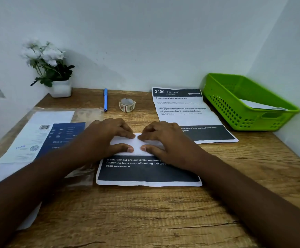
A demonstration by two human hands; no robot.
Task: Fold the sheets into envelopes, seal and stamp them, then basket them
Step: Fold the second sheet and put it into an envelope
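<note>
Wooden desk (145, 212) set into a pale corner, walls behind and to the right. Both hands over a printed sheet (148, 173) lying near the middle, its upper part folded down into a white flap (136, 144) above a black band with white print. Left hand (108, 138) on the flap's left half, fingers bent, index tip and thumb tip pressed flat against the paper. Right hand (165, 140) mirrored on the right half, index and thumb likewise pressing down, tips nearly meeting those of the left at the centre. Neither hand closed around anything, only pressing the fold. Second printed sheet (185, 111) flat to the right, just beside a green basket (235, 104) holding a white folded paper (260, 105). Stamp roll (127, 104) and blue pen (105, 99) near the back edge, well apart from the hands. Plastic sleeve with papers (43, 136) on the left; white potted flowers (50, 68) in the back-left corner.
</note>
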